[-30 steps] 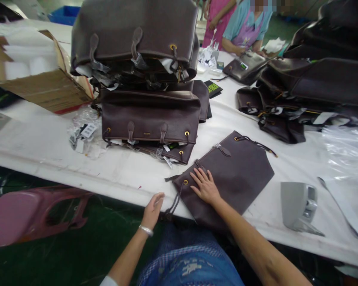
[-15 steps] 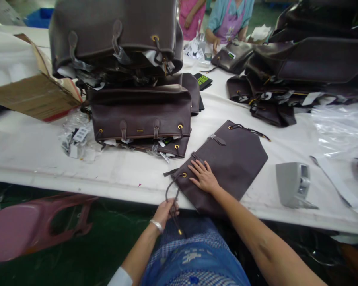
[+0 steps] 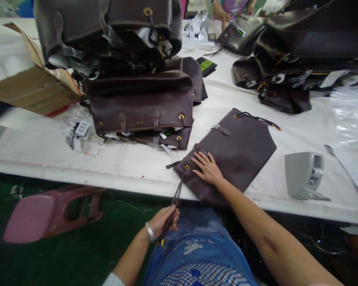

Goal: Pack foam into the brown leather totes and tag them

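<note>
A dark brown leather bag (image 3: 241, 153) lies flat and slanted on the white table in front of me. My right hand (image 3: 208, 169) rests on it, fingers spread, close to a brass eyelet (image 3: 187, 167) at its near left corner. From that eyelet a doubled leather cord (image 3: 178, 192) runs taut to my left hand (image 3: 166, 220), which is closed around it beyond the table edge. The metal-tipped cord ends hang below that hand. A second cord (image 3: 256, 119) trails from the bag's far corner.
Brown bags (image 3: 140, 103) are stacked at the left, others (image 3: 316, 47) at the right. A grey tape dispenser (image 3: 304, 174) stands right of my bag. A cardboard box (image 3: 32, 87), tags in plastic (image 3: 82, 133), a pink stool (image 3: 32, 214) and a co-worker's hand (image 3: 222, 16) are also around.
My left hand has pulled down and slightly left, so the once slack, looping cord is now straight. My right hand stays flat on the bag. The view has tilted down.
</note>
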{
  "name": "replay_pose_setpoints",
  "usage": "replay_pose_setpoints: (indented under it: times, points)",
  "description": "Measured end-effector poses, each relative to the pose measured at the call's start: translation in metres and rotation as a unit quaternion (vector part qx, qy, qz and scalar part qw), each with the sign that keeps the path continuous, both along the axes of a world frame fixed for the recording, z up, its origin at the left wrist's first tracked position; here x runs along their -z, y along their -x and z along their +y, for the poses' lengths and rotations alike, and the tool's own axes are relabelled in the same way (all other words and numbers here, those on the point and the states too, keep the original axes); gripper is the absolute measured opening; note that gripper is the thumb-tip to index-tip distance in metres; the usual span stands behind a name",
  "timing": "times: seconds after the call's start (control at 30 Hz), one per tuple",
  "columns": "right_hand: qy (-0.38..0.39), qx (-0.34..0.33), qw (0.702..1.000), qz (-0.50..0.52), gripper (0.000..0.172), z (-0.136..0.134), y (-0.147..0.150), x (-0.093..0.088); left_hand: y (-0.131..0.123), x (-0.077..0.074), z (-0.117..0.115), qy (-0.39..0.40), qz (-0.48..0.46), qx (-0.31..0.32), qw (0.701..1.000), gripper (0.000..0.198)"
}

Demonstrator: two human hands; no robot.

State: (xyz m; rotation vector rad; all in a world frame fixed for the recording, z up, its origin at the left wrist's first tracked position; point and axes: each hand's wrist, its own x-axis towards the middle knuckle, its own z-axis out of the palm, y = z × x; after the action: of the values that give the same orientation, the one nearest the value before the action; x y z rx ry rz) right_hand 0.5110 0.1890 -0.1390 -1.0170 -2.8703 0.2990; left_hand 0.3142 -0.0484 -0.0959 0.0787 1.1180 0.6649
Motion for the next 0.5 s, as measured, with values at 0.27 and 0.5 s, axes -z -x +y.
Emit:
replay_pose_setpoints:
  times: [0.27,0.5]
  points:
    - [0.013,-0.006,1.0,0.005,0.059,0.0,0.001,0.003,0.004,-0.015,-0.011,0.015,-0.034,0.002,0.999,0.042]
    - [0.003,-0.005,1.0,0.0,0.059,0.0,0.0,0.005,-0.003,-0.02,-0.041,0.042,-0.005,-0.011,0.999,0.045]
